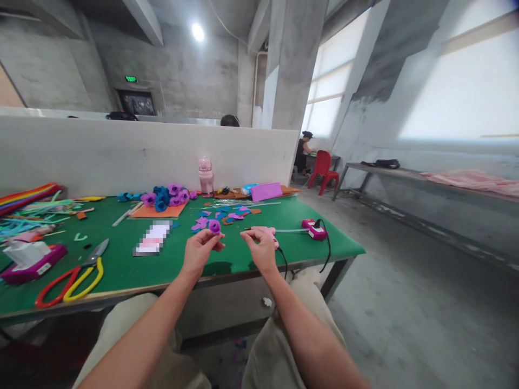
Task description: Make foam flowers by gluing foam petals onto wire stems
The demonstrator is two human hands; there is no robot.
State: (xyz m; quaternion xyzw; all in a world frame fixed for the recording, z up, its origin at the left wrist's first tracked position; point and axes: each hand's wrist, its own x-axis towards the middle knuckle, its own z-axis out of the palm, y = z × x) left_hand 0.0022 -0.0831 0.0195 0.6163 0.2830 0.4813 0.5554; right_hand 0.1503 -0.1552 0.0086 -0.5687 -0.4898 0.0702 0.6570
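My left hand (200,249) is closed in a pinch on a small purple felt flower (214,226), held above the green table (227,259). My right hand (261,246) is closed around a pink glue gun (271,235), its nozzle pointing left toward the flower. A black cord (284,259) runs from the gun down over the table's front edge. Loose purple and blue felt pieces (221,217) lie just beyond my hands.
Red-and-yellow scissors (73,275) and a tissue box (30,259) lie at left. Finished purple and blue flowers (166,195), a pink bottle (205,176) and a second pink glue gun (313,229) sit further back. A white partition (121,154) stands behind; a person sits by a red chair (324,170).
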